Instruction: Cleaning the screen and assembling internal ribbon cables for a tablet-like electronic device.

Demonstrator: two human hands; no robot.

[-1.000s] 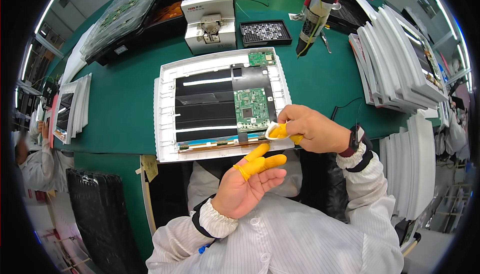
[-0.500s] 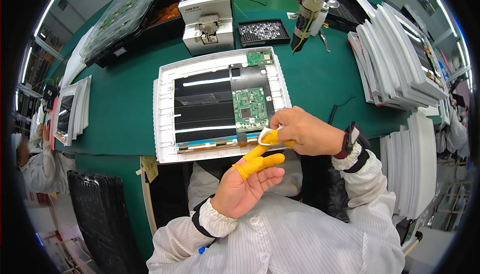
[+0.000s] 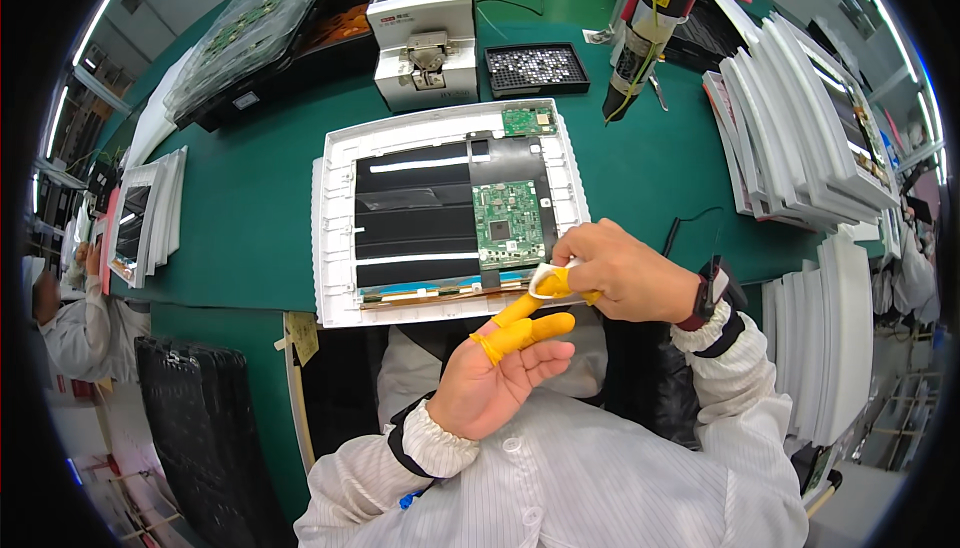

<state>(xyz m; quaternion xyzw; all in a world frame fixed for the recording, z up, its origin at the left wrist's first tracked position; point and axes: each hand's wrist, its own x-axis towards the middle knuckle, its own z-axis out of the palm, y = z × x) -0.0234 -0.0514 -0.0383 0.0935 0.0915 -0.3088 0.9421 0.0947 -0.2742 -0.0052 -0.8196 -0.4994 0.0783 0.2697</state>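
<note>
My left hand [image 3: 480, 388] is palm up with its fingers stretched out, yellow finger cots [image 3: 518, 336] covering some of them. Over its extended fingertip, my right hand [image 3: 632, 276] pinches a small white cloth-like piece [image 3: 541, 274]; yellow also shows at the right fingertips. Just beyond both hands lies a white plastic housing [image 3: 336, 218] with a black panel [image 3: 412, 210] inside. A green circuit board [image 3: 508, 226] is mounted on the panel's right part, and a smaller green board [image 3: 528, 122] sits at the far right corner. An orange-brown strip runs along the near edge.
Behind the housing stand a white machine [image 3: 425, 43] and a black tray [image 3: 536, 68] of small pieces. A power screwdriver-like tool [image 3: 640, 48] hangs at the back right. White panels [image 3: 790, 118] are stacked at right, a black case [image 3: 205, 438] stands lower left. Another person [image 3: 80, 318] is far left.
The view has shifted slightly, so the bench things appear a little to the right and lower. Both hands keep almost the same pose, the right still pinching at the left fingertip.
</note>
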